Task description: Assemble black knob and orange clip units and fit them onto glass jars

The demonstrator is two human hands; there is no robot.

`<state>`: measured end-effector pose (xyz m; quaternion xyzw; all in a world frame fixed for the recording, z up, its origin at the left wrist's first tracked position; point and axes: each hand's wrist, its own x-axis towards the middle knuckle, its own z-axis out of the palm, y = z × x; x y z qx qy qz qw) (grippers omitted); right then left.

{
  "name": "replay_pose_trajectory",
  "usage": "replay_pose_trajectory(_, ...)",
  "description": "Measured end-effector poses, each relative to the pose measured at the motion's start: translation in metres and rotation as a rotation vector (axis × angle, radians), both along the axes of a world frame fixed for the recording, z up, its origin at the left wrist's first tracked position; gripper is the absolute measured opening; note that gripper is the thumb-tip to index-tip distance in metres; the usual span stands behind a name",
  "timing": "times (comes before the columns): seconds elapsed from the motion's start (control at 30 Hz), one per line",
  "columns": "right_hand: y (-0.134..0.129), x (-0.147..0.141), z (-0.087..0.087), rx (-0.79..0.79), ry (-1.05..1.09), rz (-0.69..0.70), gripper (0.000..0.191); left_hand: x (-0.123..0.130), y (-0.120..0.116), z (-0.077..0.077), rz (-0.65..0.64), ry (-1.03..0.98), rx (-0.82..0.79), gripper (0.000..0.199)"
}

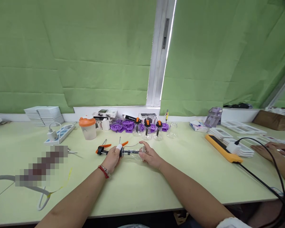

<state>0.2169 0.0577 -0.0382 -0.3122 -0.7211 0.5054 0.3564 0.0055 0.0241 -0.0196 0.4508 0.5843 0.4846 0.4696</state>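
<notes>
Holding a clear glass bottle [134,147] sideways at 12 o'clock from my seat, low over the table [137,193], I'm gripping its black-collared end with my left hand [112,158] while my right hand [150,155] is clasping the wide end, probably so the smooth glass isn't rolling or slipping. Farther out at 12, three capped bottles [147,129] are standing upright, dark rods hanging inside them; at 1 o'clock an uncapped bottle [172,131] is standing. At 11, an orange-lidded shaker cup [89,130] is sitting, its cloudy wall hiding any contents.
</notes>
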Motion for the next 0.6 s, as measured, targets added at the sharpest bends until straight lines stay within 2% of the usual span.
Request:
replay_pose_trajectory(0.13, 0.001, 0.003, 0.002, 0.022, -0.06, -0.011, 0.062, 0.0, 0.001, 0.0, 0.002, 0.04, 0.033, 0.036)
replay_pose_trajectory(0.27, -0.002, 0.006, 0.007, 0.288, -0.208, -0.138, 0.073, -0.002, 0.003, -0.003, 0.02, 0.1, 0.09, 0.036)
replay_pose_trajectory(0.37, -0.007, 0.003, 0.011, 0.444, -0.373, -0.17, 0.083, -0.001, 0.001, -0.003, -0.003, 0.162, 0.164, 0.037)
replay_pose_trajectory(0.47, -0.009, -0.002, 0.012, 0.484, -0.482, -0.226, 0.087, 0.0, -0.002, -0.002, -0.082, 0.153, 0.24, 0.038)
replay_pose_trajectory(0.6, 0.0, -0.002, 0.007, 0.448, -0.462, -0.355, 0.083, -0.001, -0.002, -0.001, -0.204, 0.152, 0.395, 0.038)
